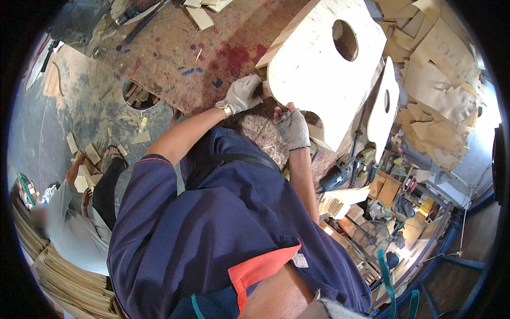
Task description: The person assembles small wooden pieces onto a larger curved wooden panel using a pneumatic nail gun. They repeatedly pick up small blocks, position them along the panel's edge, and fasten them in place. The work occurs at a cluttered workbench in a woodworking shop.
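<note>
A pale plywood panel assembly (313,64) with an oval hole and curved cutouts lies over the stained workbench (175,64). My left hand (243,94), in a whitish knit glove with a watch at the wrist, is closed at the panel's left edge. A small wooden piece (266,89) shows at its fingertips, against that edge. My right hand (293,128), in a similar glove with bare fingertips, is curled just under the panel's lower edge, beside a curved cutout. Its fingers are drawn together; what they pinch is too small to make out.
A second holed panel (386,106) leans to the right. Power tools (334,178) lie near my right forearm. Wood scraps (199,17) and a drill (135,11) lie on the far bench. Someone in a light shirt (79,234) sits low at left, near stacked boards (69,276).
</note>
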`<state>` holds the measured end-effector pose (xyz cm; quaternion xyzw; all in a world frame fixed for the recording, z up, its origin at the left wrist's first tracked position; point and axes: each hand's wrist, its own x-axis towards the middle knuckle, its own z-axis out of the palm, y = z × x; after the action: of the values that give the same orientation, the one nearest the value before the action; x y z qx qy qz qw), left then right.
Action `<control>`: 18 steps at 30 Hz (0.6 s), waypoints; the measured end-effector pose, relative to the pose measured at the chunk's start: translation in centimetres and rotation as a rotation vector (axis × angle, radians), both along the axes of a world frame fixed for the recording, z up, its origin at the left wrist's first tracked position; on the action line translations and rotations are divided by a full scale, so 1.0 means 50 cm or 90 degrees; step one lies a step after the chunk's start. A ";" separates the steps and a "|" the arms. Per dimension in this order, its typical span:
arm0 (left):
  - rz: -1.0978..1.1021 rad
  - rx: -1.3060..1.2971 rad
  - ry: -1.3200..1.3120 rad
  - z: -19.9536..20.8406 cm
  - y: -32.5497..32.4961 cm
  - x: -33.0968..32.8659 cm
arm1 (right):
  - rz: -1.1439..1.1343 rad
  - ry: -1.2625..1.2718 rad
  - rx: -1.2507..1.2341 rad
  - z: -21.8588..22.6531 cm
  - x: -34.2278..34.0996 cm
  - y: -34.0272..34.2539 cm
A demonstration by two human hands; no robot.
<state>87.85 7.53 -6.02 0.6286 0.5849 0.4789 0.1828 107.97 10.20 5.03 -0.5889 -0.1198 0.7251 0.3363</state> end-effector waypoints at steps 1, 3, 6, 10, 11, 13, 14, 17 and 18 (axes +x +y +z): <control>-0.001 0.005 -0.005 0.001 -0.001 -0.001 | -0.005 0.005 -0.002 -0.001 0.000 0.000; -0.002 0.016 -0.015 0.004 -0.001 -0.003 | -0.004 -0.002 -0.003 -0.001 0.001 0.001; 0.000 -0.014 -0.010 0.010 -0.003 -0.001 | 0.003 0.006 0.005 -0.002 0.002 0.000; -0.006 0.008 -0.008 0.013 -0.002 -0.003 | -0.009 0.007 0.003 0.000 0.001 -0.001; -0.005 0.013 -0.004 0.014 -0.002 -0.004 | -0.012 0.004 0.001 0.003 -0.001 -0.001; -0.007 0.009 -0.002 0.013 -0.003 -0.004 | -0.018 -0.002 -0.003 0.003 -0.004 -0.001; -0.009 0.000 -0.004 0.013 -0.003 -0.003 | -0.018 0.004 -0.004 0.004 -0.005 -0.002; -0.007 -0.007 -0.004 0.007 -0.003 0.000 | -0.019 0.011 -0.005 0.005 -0.003 -0.002; -0.005 -0.006 -0.003 0.006 -0.003 0.000 | -0.019 0.006 -0.004 0.006 -0.005 -0.003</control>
<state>87.84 7.40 -5.74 0.6290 0.5842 0.4767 0.1893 107.72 10.03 5.35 -0.5882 -0.1072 0.7230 0.3461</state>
